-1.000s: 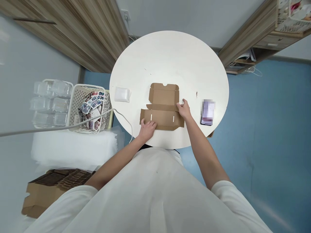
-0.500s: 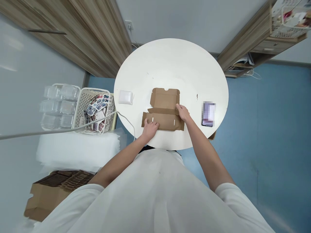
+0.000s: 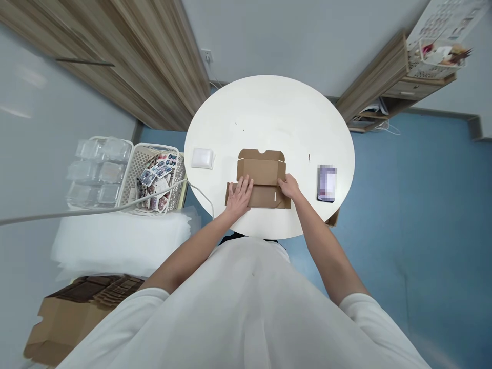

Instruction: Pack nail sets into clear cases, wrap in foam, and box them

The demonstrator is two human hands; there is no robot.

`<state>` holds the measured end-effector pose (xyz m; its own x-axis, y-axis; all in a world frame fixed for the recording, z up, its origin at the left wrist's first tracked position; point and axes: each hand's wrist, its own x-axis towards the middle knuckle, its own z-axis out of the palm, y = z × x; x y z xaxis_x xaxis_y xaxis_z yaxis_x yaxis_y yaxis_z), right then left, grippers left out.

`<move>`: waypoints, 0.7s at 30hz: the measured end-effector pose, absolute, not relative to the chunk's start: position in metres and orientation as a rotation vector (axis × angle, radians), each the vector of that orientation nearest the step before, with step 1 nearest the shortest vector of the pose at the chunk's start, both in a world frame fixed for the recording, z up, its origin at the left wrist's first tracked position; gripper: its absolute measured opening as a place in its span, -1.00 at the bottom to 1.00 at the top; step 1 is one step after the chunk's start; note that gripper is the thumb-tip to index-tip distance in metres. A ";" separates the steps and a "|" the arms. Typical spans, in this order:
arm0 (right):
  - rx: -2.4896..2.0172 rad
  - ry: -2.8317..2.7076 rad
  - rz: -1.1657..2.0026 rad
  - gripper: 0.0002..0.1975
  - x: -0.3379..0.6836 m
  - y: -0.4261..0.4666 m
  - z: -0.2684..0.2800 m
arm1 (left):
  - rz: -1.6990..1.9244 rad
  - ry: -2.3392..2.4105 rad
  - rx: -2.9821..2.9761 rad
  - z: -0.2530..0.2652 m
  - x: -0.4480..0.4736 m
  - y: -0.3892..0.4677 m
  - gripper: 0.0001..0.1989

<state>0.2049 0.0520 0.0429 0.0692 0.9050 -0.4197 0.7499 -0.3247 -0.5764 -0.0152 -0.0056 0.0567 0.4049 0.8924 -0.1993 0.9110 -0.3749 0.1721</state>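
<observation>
Left hand [image 3: 238, 200] has slid farther up the cardboard box [image 3: 261, 171], grip apart, fingers spread on it. Right hand [image 3: 289, 186] grip pinches its right edge; cardboard box sits on worktop [image 3: 269, 113], near edge.

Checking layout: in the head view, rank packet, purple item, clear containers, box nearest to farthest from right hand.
1. Box: touching right hand.
2. Purple item: right side of table.
3. Packet: left side.
4. Containers: far left, off table.

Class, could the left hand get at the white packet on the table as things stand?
Probably yes: the white packet lies near the left hand, with nothing seen standing between them, though the hand's fingers would first have to leave the cardboard.
</observation>
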 end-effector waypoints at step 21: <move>-1.909 -2.722 0.490 0.05 0.182 -0.028 0.044 | -0.167 1.485 2.457 0.047 -0.022 -0.007 0.07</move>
<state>0.1820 -0.0278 0.0435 -0.3383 0.8775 -0.3398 0.9409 0.3203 -0.1096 -0.0217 -0.0075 0.0475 0.4695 0.8516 -0.2333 0.8821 -0.4408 0.1659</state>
